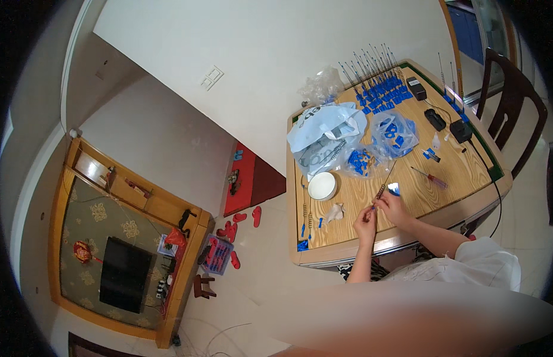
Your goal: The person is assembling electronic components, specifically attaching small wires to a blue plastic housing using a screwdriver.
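Note:
Near the front edge of the wooden table, my left hand and my right hand meet with closed fingers around the lower end of a spring rod. This is a thin dark rod with a coiled section, and it slants up and away from me. A bit of blue shows at the fingertips; what it is exactly is hidden. Just beyond my right hand lies a small shiny blue-and-white piece. To the left of my left hand are a crumpled white tissue and a white bowl.
Plastic bags of blue pieces lie mid-table beside a large pale-blue bag. Several spring rods with blue bases stand at the back. To the right are a screwdriver and a black adapter with a cable.

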A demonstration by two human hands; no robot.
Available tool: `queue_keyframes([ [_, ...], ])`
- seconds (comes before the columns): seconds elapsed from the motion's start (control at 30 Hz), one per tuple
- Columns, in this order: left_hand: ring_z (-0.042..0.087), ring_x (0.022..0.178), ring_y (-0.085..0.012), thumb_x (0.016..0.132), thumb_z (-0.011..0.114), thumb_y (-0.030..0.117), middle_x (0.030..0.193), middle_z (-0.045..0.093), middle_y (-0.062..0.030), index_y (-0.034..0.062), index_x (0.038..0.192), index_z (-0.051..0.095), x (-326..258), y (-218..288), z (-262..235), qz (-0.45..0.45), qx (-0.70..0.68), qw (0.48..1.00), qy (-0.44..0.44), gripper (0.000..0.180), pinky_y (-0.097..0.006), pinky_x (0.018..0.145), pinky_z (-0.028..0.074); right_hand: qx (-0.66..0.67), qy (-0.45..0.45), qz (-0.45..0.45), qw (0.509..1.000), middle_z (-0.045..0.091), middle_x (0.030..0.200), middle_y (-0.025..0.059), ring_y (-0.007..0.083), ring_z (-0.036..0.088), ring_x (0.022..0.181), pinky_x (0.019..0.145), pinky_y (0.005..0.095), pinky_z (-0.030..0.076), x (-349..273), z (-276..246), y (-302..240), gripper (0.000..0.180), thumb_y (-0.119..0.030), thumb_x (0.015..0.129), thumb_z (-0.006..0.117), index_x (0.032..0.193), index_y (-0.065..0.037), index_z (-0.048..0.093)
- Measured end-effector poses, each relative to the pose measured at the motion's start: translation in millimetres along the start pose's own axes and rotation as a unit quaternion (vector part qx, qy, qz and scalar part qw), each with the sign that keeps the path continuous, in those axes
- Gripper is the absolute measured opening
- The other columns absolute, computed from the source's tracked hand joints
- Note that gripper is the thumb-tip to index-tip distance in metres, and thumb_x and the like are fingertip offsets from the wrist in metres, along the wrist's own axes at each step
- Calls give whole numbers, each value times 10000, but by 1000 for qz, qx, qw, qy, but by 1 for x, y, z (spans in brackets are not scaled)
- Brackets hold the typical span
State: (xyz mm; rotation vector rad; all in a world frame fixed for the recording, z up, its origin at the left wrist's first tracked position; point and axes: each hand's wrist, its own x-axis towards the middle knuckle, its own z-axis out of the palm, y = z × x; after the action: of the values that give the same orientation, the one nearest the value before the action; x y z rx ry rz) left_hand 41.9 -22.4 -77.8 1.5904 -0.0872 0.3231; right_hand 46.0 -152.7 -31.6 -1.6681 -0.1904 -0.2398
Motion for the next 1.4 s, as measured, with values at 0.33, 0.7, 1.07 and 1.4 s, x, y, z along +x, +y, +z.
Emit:
queue_keyframes([
  [0.33, 617, 767, -101, 829, 623, 11, 848, 655, -73, -32, 986, 628, 0, -1, 1, -8, -3, 1000, 5, 162, -209, 689, 488, 1, 9, -12, 1000, 634, 833, 110, 150, 629, 817, 702, 276, 514, -1, 2, 10, 96, -37, 888, 514, 931, 47, 531],
  [0.7, 603, 738, -114, 811, 636, 9, 821, 651, -83, -17, 968, 634, -4, 6, 0, 31, 50, 998, 19, 159, -229, 651, 485, -169, -26, -41, 984, 617, 815, 169, 310, 624, 774, 665, 351, 487, -6, -1, -19, 92, -59, 851, 543, 903, 16, 554],
  [1.07, 545, 924, -295, 731, 653, 2, 914, 616, -121, 8, 898, 637, -3, 57, 4, 258, 301, 917, 48, 168, -384, 824, 437, -62, -26, -10, 998, 605, 834, 176, 263, 619, 778, 656, 355, 465, -13, -1, -4, 143, -106, 851, 553, 927, 15, 552],
  [1.4, 541, 910, -327, 768, 612, 31, 902, 609, -148, 14, 932, 636, 49, 86, 31, 277, 248, 927, -46, 166, -393, 808, 430, 57, 116, -36, 991, 627, 856, 122, 180, 616, 780, 699, 309, 477, -11, -65, 23, 141, -94, 877, 517, 954, 17, 555],
])
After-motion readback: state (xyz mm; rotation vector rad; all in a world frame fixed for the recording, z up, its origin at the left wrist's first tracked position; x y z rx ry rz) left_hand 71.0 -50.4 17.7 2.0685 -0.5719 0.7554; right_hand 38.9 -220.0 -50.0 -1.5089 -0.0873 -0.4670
